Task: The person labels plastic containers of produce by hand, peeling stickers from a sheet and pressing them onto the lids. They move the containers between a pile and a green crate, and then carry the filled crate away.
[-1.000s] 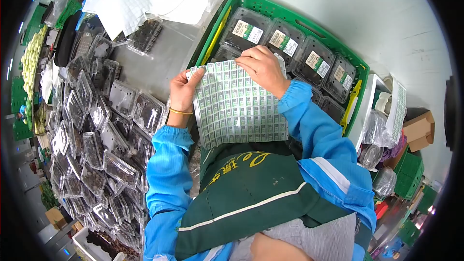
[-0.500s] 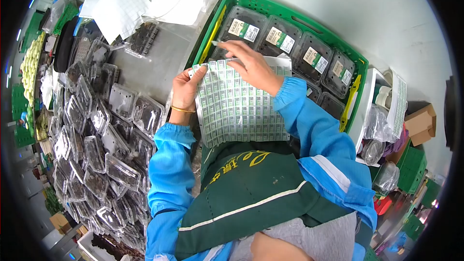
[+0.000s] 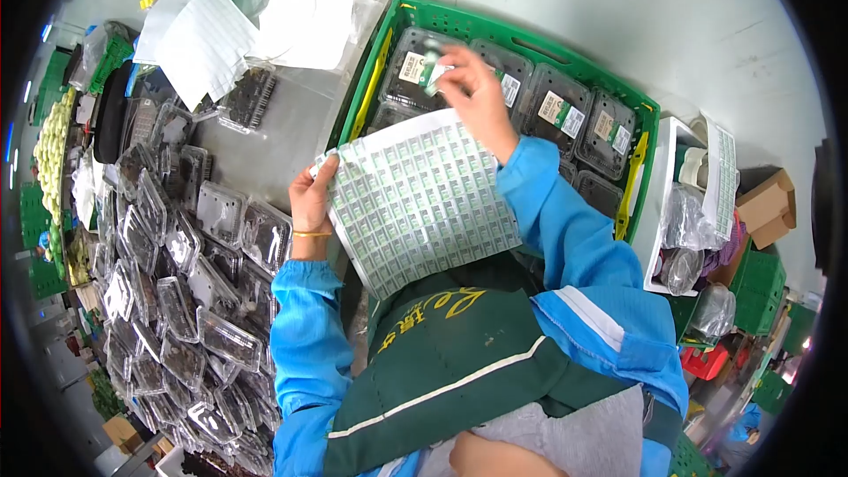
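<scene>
My left hand (image 3: 311, 203) pinches the upper left corner of a sheet of labels (image 3: 424, 199), with the thumb on top. Rows of small green-and-white labels cover the sheet, which slopes down to my apron. My right hand (image 3: 477, 93) is raised over the sheet's far edge, its fingers pinched on a small green-and-white label (image 3: 430, 50), blurred by motion. Beneath those fingers lies a lidded clear plastic box (image 3: 411, 42) with dark contents and a label on its lid. More labelled boxes (image 3: 553, 110) sit in the green crate (image 3: 521, 34).
A large heap of clear plastic boxes (image 3: 190, 300) fills the left side. White sheets (image 3: 208, 44) lie on the grey table (image 3: 283, 115) at the back left. To the right stand a white bin (image 3: 664, 203) with plastic bags and an open cardboard box (image 3: 768, 210).
My right hand has moved up and away from the sheet, over the crate. My left hand and the sheet have shifted left and slightly down, and the sheet has tilted.
</scene>
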The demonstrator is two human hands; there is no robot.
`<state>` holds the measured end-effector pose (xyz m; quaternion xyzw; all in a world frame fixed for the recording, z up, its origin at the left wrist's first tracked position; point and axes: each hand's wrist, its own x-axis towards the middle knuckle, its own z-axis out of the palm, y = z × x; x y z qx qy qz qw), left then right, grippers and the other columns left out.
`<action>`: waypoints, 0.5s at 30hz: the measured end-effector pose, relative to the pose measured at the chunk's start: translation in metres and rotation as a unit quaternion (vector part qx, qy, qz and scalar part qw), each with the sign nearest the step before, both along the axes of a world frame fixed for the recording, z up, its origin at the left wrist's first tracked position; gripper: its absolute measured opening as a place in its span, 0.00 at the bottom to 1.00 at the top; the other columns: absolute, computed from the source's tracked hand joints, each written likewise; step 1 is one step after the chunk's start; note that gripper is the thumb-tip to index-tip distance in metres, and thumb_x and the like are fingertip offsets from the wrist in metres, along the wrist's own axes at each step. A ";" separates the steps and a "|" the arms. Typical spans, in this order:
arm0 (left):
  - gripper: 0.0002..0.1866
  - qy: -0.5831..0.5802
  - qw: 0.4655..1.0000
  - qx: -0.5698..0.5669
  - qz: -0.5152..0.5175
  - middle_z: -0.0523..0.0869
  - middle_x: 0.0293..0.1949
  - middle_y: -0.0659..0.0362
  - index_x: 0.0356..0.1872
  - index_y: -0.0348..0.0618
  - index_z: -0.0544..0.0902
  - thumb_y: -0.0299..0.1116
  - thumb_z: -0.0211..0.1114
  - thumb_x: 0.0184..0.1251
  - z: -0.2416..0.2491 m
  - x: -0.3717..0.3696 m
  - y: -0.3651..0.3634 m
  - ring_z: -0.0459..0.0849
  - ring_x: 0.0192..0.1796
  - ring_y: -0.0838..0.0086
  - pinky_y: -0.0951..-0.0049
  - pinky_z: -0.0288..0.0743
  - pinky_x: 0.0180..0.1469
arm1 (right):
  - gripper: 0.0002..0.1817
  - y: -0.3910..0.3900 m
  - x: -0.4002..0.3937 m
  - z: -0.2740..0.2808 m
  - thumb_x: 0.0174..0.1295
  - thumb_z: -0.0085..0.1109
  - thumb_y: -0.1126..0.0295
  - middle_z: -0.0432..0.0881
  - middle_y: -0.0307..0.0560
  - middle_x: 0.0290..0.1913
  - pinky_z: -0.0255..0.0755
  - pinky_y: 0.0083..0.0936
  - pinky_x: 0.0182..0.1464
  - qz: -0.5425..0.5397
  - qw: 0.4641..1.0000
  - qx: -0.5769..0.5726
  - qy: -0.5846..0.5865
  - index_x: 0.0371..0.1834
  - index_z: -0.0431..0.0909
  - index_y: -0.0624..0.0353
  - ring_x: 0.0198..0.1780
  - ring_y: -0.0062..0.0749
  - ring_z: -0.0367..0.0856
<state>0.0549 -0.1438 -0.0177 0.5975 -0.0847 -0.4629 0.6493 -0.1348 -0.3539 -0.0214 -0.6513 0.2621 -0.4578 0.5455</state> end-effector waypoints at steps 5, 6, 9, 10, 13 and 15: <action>0.06 -0.001 1.000 -0.007 0.018 0.86 0.31 0.59 0.34 0.35 0.83 0.29 0.67 0.62 -0.003 -0.002 0.007 0.82 0.29 0.79 0.81 0.75 0.32 | 0.24 -0.070 0.015 -0.023 0.55 0.55 0.84 0.77 0.49 0.49 0.76 0.26 0.41 -0.063 0.983 -0.120 0.123 0.56 0.71 0.57 0.37 0.31 0.82; 0.06 -0.004 1.000 -0.010 0.020 0.86 0.31 0.59 0.34 0.35 0.83 0.29 0.67 0.62 -0.003 -0.002 0.007 0.82 0.29 0.79 0.81 0.75 0.32 | 0.24 -0.077 0.021 -0.028 0.55 0.55 0.84 0.77 0.49 0.49 0.76 0.26 0.41 -0.062 0.983 -0.123 0.119 0.56 0.71 0.57 0.37 0.31 0.82; 0.06 -0.009 1.000 -0.011 0.027 0.86 0.30 0.60 0.34 0.36 0.83 0.29 0.66 0.63 -0.002 -0.002 0.007 0.81 0.28 0.80 0.81 0.74 0.31 | 0.26 -0.089 0.034 -0.038 0.53 0.54 0.84 0.74 0.49 0.48 0.75 0.36 0.42 -0.002 0.948 -0.186 0.257 0.57 0.69 0.55 0.40 0.45 0.80; 0.06 -0.011 0.999 -0.011 0.029 0.86 0.30 0.60 0.34 0.36 0.83 0.29 0.66 0.63 -0.002 -0.002 0.007 0.81 0.28 0.80 0.81 0.74 0.31 | 0.26 -0.093 0.036 -0.040 0.53 0.54 0.84 0.74 0.49 0.48 0.75 0.36 0.42 -0.001 0.949 -0.186 0.254 0.57 0.69 0.55 0.40 0.45 0.80; 0.06 -0.020 0.999 -0.002 0.033 0.86 0.30 0.60 0.33 0.36 0.83 0.29 0.66 0.63 -0.003 0.000 0.008 0.81 0.28 0.80 0.81 0.74 0.31 | 0.24 -0.096 0.039 -0.038 0.55 0.55 0.81 0.73 0.50 0.49 0.71 0.42 0.52 -0.073 0.894 -0.315 0.310 0.57 0.70 0.53 0.54 0.46 0.72; 0.06 -0.017 0.999 -0.001 0.039 0.86 0.30 0.60 0.33 0.36 0.83 0.29 0.67 0.63 -0.006 0.002 0.009 0.81 0.28 0.80 0.81 0.75 0.31 | 0.24 -0.099 0.031 -0.031 0.55 0.55 0.81 0.73 0.50 0.49 0.71 0.41 0.51 -0.092 0.897 -0.315 0.297 0.57 0.70 0.54 0.53 0.47 0.73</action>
